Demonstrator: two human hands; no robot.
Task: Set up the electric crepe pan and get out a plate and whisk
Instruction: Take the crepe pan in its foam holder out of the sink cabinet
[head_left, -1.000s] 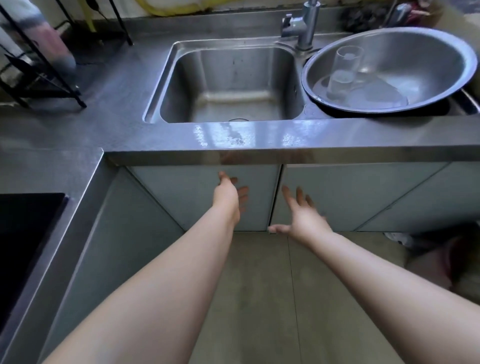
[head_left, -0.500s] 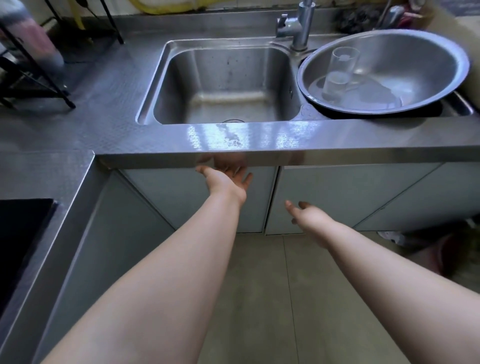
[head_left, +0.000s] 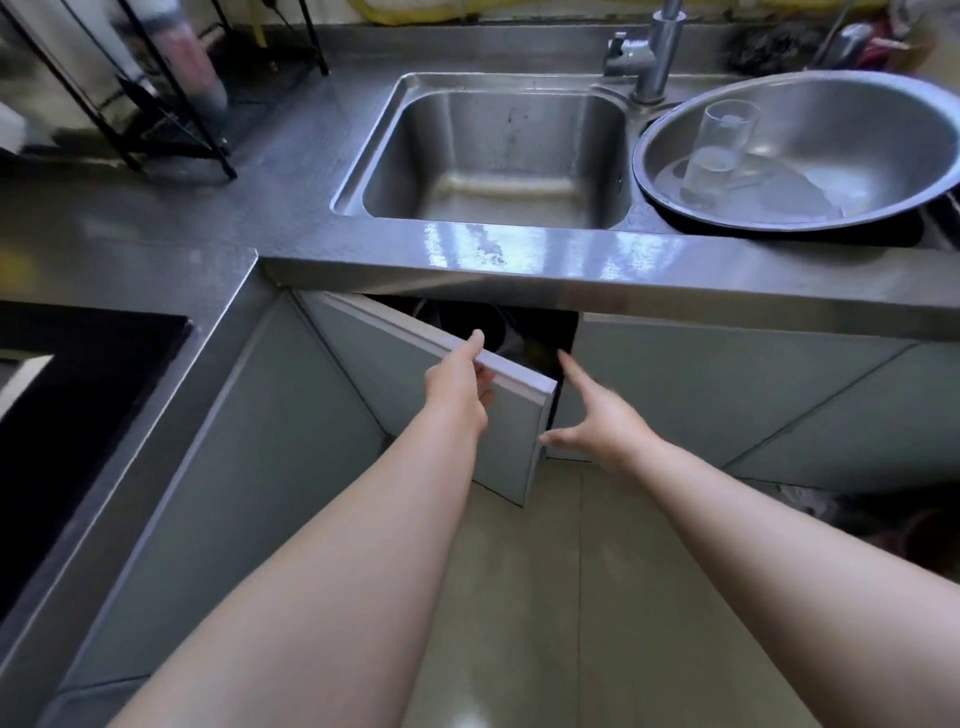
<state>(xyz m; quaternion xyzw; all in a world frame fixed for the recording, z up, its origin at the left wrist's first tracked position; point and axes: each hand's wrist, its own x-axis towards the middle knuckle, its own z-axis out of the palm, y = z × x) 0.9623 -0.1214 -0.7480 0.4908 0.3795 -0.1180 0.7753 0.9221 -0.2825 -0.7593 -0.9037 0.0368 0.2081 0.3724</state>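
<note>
Left hand (head_left: 457, 382) gripped on top edge of half-open door (head_left: 498, 431) at frame centre, right hand (head_left: 597, 423) spread empty beside it; door best swung fully wide, since no pan, plate or whisk can be seen inside.

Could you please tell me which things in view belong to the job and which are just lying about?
In use: left hand pulling the cabinet door; right hand open beside it.
Idle: sink, metal basin, glass, tap.
</note>
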